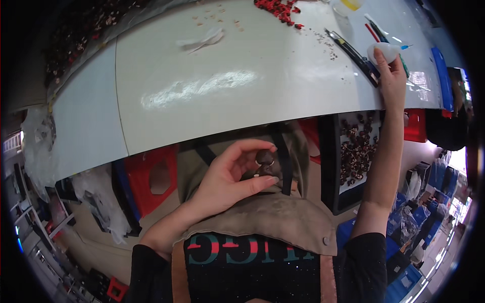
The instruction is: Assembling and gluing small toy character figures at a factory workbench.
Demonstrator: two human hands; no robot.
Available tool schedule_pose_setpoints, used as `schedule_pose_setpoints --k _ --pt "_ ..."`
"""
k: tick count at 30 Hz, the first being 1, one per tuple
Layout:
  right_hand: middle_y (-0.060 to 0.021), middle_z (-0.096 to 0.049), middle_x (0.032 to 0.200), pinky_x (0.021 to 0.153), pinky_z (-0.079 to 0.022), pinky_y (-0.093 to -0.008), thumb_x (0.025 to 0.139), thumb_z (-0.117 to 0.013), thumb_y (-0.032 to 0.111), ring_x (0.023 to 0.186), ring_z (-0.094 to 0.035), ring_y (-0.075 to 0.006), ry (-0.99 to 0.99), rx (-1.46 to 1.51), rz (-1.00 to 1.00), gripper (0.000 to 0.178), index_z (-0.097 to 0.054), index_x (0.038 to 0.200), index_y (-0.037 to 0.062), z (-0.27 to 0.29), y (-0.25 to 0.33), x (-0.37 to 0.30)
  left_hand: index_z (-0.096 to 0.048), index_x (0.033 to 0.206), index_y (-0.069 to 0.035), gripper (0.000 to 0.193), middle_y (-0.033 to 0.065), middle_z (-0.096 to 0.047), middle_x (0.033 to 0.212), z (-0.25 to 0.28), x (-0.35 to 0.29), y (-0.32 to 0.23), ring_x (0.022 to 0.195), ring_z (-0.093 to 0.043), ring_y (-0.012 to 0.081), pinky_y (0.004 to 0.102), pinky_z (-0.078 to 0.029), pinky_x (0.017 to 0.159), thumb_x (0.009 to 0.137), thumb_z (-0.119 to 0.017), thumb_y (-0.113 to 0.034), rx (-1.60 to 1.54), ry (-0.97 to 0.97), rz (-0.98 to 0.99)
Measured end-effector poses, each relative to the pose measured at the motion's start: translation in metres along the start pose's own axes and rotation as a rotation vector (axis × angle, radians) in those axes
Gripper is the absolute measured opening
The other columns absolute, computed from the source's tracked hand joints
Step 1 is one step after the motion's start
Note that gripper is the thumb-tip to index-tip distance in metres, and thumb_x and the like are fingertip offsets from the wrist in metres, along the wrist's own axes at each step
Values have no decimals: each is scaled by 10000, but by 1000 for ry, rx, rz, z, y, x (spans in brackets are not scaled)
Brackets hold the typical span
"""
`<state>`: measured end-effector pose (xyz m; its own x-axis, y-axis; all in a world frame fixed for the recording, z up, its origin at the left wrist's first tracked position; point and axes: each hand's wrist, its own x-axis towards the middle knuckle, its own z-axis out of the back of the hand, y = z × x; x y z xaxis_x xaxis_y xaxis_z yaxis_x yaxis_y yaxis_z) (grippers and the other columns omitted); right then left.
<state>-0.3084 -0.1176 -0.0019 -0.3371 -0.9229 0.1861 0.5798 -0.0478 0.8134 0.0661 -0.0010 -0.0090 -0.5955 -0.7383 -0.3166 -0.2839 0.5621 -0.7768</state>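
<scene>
Left hand point(230, 174) sits below the table's near edge, over the lap, palm up. Fingers curled in, thumb and index pinching a small dark round bead point(264, 156); a metal ring shows just under the bead. Hand is narrow, closed on the bead, other fingers loosely folded below it. Bead is off the table, above a brown apron point(273, 217).

Right hand point(391, 76) is stretched out to the far right part of the table point(202, 116), arm nearly straight. Fingers wrapped on a small white bottle point(382, 50), fingertips on its side, bottle standing on the table surface. Grip partly closed around the bottle; can't tell how firm.

Just left of the bottle: a black utility knife point(353, 53) lying diagonally, touching or nearly touching the hand's side. Behind the bottle, near the far right edge: red and dark pens point(375, 31). Blue tray point(440, 76) along the right edge of the table.

Far edge, middle-right: pile of red beads point(278, 9). Small dark crumbs between the beads and the knife. Far edge, middle: crumpled clear plastic scrap point(202, 40), with tan bits scattered beyond it.

Below the table's near edge, right of the lap: black tray point(353, 156) full of dark brown beads. Red stool point(151, 174) on the left side under the table.
</scene>
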Motion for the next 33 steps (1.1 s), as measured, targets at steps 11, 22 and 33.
schedule_pose_setpoints --k 11,22,33 --pt "-110 -603 982 825 -437 -325 809 -701 272 929 -557 -208 85 186 279 417 -547 1056 -26 9 51 -129 -421 1290 -64 533 115 -521 1248 12 3 5 1033 -525 115 257 -433 913 825 -680 -97 -161 78 150" --pt "-25 -586 662 513 -344 -266 618 -684 662 536 -462 -131 439 70 344 646 -644 783 39 -4 63 -160 -423 1308 -46 643 133 -551 1180 14 13 12 993 -532 130 268 -429 918 824 -677 -383 -232 115 239" --pt "-14 -561 650 503 -374 -286 553 -800 461 561 -490 -173 522 -87 396 459 -645 731 67 -21 72 -157 -425 1299 -30 697 123 -542 1164 18 9 10 989 -532 137 271 -434 913 806 -673 -455 -224 108 267"
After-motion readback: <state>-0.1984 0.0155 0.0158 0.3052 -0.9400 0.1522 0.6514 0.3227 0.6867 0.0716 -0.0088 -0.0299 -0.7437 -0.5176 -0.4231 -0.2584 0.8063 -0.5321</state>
